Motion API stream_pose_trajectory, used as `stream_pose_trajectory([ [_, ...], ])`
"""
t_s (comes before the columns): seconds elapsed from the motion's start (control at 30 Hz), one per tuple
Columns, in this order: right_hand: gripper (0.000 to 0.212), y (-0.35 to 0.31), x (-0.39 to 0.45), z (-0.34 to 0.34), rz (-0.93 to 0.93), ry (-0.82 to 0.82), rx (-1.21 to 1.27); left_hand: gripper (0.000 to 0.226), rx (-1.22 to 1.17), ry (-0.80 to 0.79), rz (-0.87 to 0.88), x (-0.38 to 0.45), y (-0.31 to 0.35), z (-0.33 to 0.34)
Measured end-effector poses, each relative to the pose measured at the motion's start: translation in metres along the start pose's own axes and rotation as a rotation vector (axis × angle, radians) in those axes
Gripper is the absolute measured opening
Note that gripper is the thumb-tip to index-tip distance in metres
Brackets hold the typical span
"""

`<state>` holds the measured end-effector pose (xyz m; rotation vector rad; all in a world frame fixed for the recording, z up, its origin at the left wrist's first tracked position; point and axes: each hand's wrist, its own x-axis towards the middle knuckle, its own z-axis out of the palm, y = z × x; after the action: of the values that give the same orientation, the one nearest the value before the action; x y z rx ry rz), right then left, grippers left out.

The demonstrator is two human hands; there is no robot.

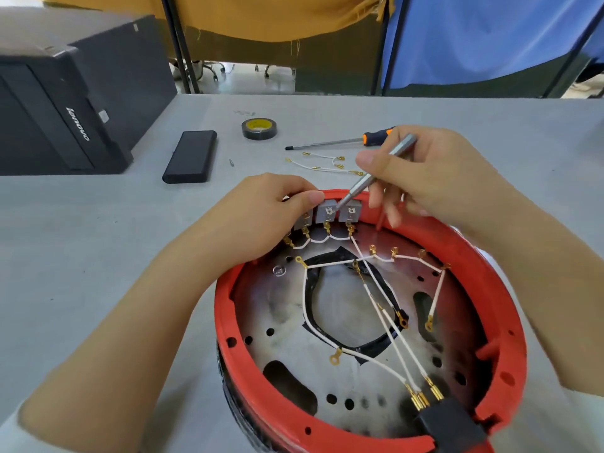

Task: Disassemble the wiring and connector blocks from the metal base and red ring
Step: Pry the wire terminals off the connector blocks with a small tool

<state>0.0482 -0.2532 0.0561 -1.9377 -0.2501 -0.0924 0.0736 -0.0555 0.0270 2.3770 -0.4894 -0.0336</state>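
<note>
Right hand: fingers pinch a slim silver screwdriver pen-fashion, its tip set on the middle grey connector block — held steeply, probably to bear straight down on the terminal screw.
Left hand: thumb and fingertips clamp the row of blocks at the far rim, likely bracing them against the driver's twist.
Connector blocks: three grey ones in view side by side at the far rim; the leftmost is partly hidden by the left hand.
Red ring: one, near centre-right on the table, encircling the metal base.
Wiring: white leads with gold lugs, still strung across the base down to one black plug at the near rim; exact count cannot be told.
Loose leads: a small cluster lying far of the ring — seemingly already removed.
Spare tools: one orange-handled screwdriver, one tape roll, one flat black case.
Far left: one black computer tower.
</note>
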Motion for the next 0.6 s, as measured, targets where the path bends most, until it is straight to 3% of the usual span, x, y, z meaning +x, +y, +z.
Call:
stream_pose_trajectory([
  [0.17, 0.027, 0.017, -0.007, 0.011, -0.065, 0.044, -0.008, 0.023, -0.017, 0.013, 0.003, 0.001, -0.002, 0.002],
  [0.43, 0.022, 0.014, -0.011, 0.014, -0.103, 0.051, -0.264, 0.023, -0.017, 0.012, 0.002, 0.001, -0.003, 0.002],
  [0.6, 0.021, 0.011, -0.014, 0.014, -0.115, 0.045, -0.299, 0.023, -0.017, 0.015, 0.009, 0.001, -0.002, 0.002],
])
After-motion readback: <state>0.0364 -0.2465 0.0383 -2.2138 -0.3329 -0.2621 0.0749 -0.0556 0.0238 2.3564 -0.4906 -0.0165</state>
